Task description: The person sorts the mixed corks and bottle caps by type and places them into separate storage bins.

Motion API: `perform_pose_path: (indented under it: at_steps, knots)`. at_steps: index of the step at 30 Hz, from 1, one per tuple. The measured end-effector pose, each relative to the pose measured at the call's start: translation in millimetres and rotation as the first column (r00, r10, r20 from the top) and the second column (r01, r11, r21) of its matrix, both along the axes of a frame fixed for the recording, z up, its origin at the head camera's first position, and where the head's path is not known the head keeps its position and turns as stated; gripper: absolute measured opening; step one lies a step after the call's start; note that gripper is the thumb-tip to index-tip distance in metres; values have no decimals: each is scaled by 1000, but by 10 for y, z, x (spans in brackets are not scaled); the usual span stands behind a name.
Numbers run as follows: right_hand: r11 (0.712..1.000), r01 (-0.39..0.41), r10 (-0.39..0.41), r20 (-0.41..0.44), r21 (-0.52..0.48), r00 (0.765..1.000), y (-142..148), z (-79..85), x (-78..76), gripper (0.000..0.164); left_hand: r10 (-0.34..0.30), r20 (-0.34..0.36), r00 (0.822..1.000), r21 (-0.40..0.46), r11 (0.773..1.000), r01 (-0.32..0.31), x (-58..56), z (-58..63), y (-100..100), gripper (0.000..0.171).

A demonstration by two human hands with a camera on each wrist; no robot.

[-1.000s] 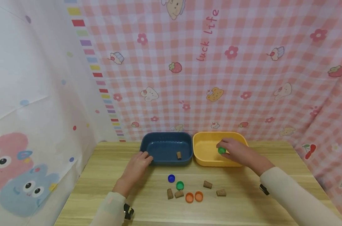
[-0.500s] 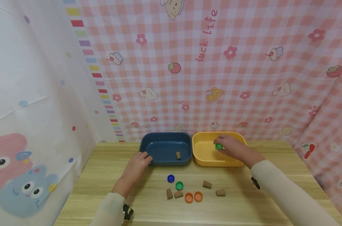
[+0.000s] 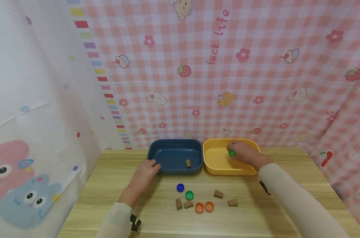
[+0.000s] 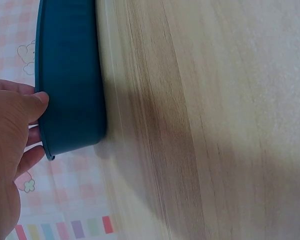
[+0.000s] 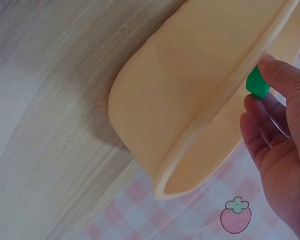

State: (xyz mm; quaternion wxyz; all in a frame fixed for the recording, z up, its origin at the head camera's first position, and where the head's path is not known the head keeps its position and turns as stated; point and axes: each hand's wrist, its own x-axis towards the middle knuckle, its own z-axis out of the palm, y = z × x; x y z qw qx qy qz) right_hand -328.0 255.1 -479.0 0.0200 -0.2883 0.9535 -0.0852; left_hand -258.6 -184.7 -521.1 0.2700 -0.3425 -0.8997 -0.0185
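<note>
My left hand (image 3: 144,173) holds the near left corner of the blue plastic bin (image 3: 174,172). In the left wrist view, the thumb lies on the outside of the bin wall (image 4: 70,75) and the other fingers pass behind its rim. A piece of cork (image 3: 188,163) lies inside that bin. Over the yellow bin (image 3: 227,172), my right hand (image 3: 246,153) pinches a green bottle cap (image 3: 231,153) between thumb and fingers. From the right wrist, the cap (image 5: 258,82) shows just past the bin's rim; whether it touches the bin cannot be told.
Before the bins on the wooden table (image 3: 156,218) lie a blue cap (image 3: 180,187), a green cap (image 3: 189,195), two orange caps (image 3: 199,208) and several corks (image 3: 218,194). A pink checked cloth (image 3: 194,86) hangs right behind the bins.
My right hand, with the green cap, has moved a little farther back over the yellow bin and its forearm has swung left. The left hand stays on the blue bin.
</note>
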Motion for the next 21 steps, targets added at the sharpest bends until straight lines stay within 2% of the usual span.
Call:
perform_pose_path:
  at_steps: [10, 21]
  knots:
    - [998, 27, -30, 57, 56, 998, -23, -59, -105, 24, 5, 24, 1000, -3, 1000, -4, 14, 4, 1, 13]
    - [997, 40, -47, 100, 69, 994, -25, -1, -131, 29, -1, 9, 1000, -8, 1000, 1, -19, -21, -17, 13]
